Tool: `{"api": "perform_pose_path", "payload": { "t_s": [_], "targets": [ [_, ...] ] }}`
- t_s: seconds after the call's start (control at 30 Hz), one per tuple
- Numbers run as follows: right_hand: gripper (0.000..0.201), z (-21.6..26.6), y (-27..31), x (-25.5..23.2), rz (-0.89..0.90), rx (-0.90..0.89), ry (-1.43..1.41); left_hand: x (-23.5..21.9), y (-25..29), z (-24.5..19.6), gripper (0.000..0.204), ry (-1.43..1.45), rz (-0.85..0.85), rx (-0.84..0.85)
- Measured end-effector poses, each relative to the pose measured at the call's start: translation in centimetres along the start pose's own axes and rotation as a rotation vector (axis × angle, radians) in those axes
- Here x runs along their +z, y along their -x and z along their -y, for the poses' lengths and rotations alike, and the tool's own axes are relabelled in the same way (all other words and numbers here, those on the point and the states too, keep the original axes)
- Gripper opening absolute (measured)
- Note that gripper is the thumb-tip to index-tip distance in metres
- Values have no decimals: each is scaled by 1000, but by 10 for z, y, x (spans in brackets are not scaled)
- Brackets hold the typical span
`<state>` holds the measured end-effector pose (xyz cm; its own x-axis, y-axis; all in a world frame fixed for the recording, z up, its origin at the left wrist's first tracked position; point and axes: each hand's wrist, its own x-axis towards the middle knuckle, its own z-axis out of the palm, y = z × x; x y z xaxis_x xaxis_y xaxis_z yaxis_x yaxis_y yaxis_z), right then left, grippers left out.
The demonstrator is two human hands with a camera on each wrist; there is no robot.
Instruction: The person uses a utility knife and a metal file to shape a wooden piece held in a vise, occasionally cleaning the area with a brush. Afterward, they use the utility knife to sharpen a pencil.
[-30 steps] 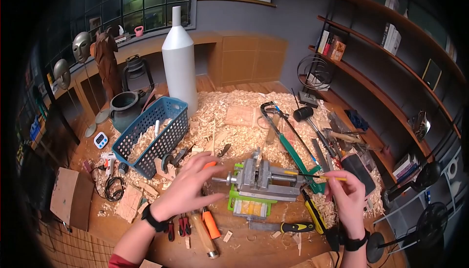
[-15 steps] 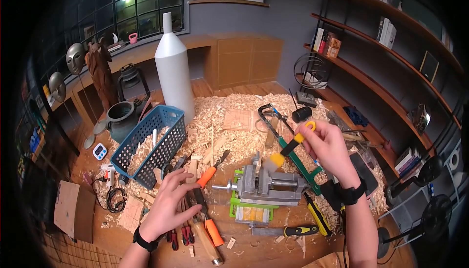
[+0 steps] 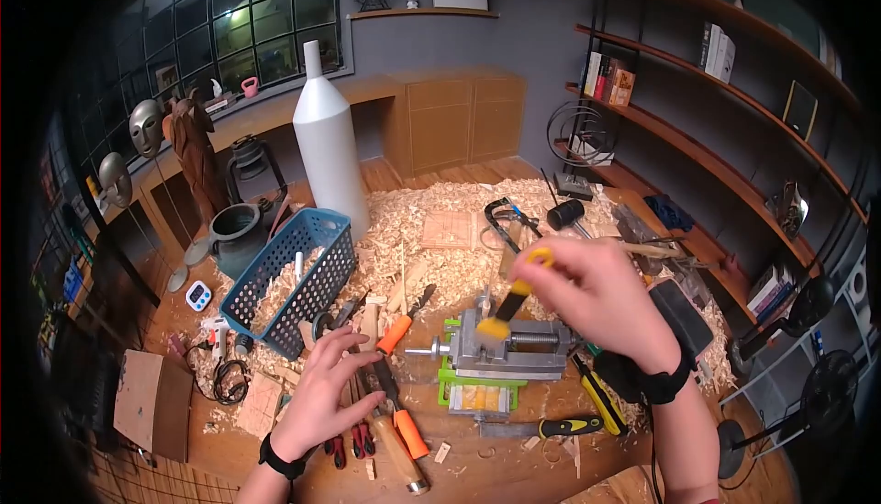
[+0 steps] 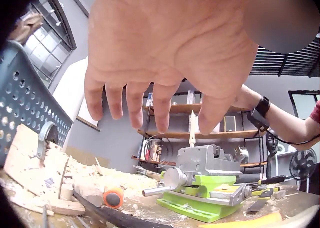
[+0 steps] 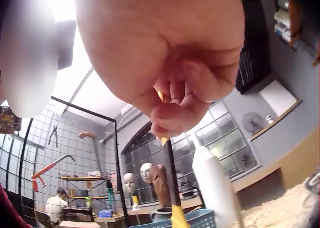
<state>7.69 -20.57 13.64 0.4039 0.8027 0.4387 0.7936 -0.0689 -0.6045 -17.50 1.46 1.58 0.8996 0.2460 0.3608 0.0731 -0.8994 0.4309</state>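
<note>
My right hand (image 3: 596, 297) pinches a brush (image 3: 514, 302) by its yellow looped end. Its black handle slants down, and the yellow lower part is right over the vise. In the right wrist view the brush (image 5: 171, 170) points downward from the curled fingers. The grey metal vise (image 3: 528, 364) sits on a bright green base, with a pale pointed piece of wood (image 4: 192, 128) standing upright at its jaws. Left of the vise, my left hand (image 3: 323, 392) hovers with spread, relaxed fingers, holding nothing. Below it lie an orange-handled tool (image 3: 410, 434) and a wooden-handled chisel (image 3: 396, 453).
A blue perforated basket (image 3: 292, 279) with shavings stands at left, before a tall white bottle (image 3: 328, 141). Wood shavings (image 3: 413, 206) cover the table's back. In front of the vise lies a yellow-black handled saw (image 3: 571, 425); a utility knife (image 3: 601, 398) lies at its right.
My right hand has swung up and left from beside the vise, tilting the brush downward over it. My left hand has drawn back from the vise, down and left.
</note>
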Motion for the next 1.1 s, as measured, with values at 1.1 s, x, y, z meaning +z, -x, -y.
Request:
{"api": "perform_pose_path", "payload": {
  "t_s": [1.1],
  "targets": [
    [25,4,-60,42,89,-288,361,-2,-18,2,51,94,65,46]
  ]
}}
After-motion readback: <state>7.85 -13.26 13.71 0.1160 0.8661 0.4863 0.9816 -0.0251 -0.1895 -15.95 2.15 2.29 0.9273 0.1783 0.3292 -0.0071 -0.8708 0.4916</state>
